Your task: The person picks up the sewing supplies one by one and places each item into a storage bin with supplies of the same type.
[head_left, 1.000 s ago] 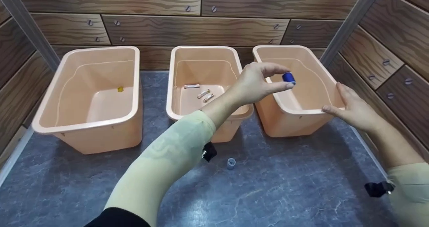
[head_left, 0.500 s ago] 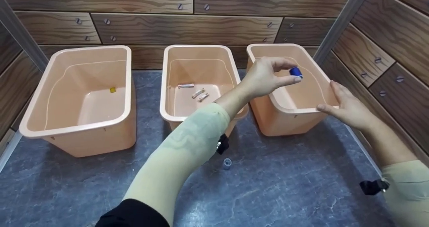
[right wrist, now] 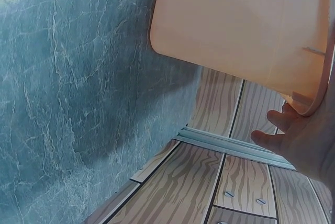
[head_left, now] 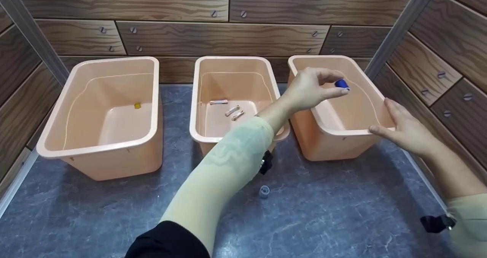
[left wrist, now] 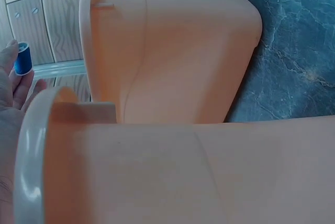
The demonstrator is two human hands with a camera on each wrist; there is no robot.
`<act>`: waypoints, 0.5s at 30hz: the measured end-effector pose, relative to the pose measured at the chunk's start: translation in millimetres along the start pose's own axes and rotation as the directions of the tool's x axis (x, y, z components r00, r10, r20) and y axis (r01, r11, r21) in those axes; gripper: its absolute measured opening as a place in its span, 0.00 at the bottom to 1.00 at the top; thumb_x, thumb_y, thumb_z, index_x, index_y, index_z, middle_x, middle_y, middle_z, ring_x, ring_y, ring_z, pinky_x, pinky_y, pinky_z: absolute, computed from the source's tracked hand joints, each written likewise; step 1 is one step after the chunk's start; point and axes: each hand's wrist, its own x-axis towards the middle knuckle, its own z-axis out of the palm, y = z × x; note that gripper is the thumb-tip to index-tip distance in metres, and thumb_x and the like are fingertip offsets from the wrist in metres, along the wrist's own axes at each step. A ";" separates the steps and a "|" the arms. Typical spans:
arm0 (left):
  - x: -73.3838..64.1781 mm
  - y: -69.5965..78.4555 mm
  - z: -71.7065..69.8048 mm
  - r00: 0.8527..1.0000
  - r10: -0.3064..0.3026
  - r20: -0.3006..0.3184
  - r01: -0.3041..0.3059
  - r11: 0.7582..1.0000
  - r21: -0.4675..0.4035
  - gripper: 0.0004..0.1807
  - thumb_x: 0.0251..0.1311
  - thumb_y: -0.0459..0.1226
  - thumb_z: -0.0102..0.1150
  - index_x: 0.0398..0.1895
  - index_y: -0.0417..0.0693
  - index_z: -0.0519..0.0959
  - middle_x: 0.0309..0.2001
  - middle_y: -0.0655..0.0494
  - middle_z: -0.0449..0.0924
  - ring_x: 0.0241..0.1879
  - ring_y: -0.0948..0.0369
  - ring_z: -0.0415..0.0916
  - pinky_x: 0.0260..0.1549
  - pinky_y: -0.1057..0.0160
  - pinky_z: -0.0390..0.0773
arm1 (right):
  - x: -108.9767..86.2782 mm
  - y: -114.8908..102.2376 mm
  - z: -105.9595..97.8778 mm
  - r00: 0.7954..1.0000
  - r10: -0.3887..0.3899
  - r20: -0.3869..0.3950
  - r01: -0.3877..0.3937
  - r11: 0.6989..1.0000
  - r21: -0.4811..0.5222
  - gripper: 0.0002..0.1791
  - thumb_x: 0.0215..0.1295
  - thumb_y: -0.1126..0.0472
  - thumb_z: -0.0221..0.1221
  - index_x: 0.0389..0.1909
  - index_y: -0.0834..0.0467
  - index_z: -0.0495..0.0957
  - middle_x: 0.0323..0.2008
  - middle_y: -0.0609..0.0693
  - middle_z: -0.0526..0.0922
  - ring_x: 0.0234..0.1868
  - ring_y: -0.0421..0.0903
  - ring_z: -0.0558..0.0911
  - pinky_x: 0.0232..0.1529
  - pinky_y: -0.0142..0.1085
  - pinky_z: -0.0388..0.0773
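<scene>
Between thumb and fingers, my left hand [head_left: 307, 89] pinches a small spool of dark blue thread [head_left: 341, 83]. It is held over the opening of the right peach bin [head_left: 331, 140]. White ends show on the spool [left wrist: 23, 59] in the left wrist view. My right hand [head_left: 412, 133] grips that bin's front right corner, thumb at the front rim and fingers along the outer side. In the right wrist view, fingers [right wrist: 272, 139] of this hand show beside the bin wall. A pale blue-grey spool [head_left: 264, 191] stands on the tabletop in front of the bins.
The middle bin [head_left: 201, 98] contains several short pale bundles [head_left: 232, 110]. A small yellow piece [head_left: 137, 105] lies in the left bin [head_left: 99, 155]. Wood-patterned walls [head_left: 228, 37] close off the back and sides of the dark marbled tabletop [head_left: 95, 212].
My left hand has moved a little rightward with the blue spool, farther over the right bin. My right hand keeps its place on the corner. The head view shifted slightly.
</scene>
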 end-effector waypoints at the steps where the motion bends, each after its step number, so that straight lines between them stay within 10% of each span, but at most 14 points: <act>1: 1.3 -0.2 0.3 1.000 -0.003 0.001 0.003 1.000 0.008 0.21 0.63 0.43 0.78 0.58 0.49 0.88 0.54 0.62 0.89 0.56 0.72 0.81 0.57 0.77 0.74 | -0.2 0.3 -0.1 1.000 -0.002 -0.003 0.002 1.000 -0.001 0.57 0.75 0.46 0.63 0.82 0.74 0.38 0.79 0.81 0.44 0.78 0.80 0.48 0.73 0.76 0.48; 15: 14.2 -9.5 3.9 0.999 -0.036 0.029 0.034 0.997 0.070 0.21 0.63 0.42 0.77 0.58 0.48 0.88 0.52 0.62 0.89 0.52 0.73 0.82 0.50 0.78 0.76 | 0.8 1.2 2.5 1.000 -0.014 -0.022 0.014 1.000 0.002 0.57 0.74 0.46 0.64 0.82 0.74 0.40 0.78 0.81 0.46 0.77 0.81 0.49 0.72 0.76 0.49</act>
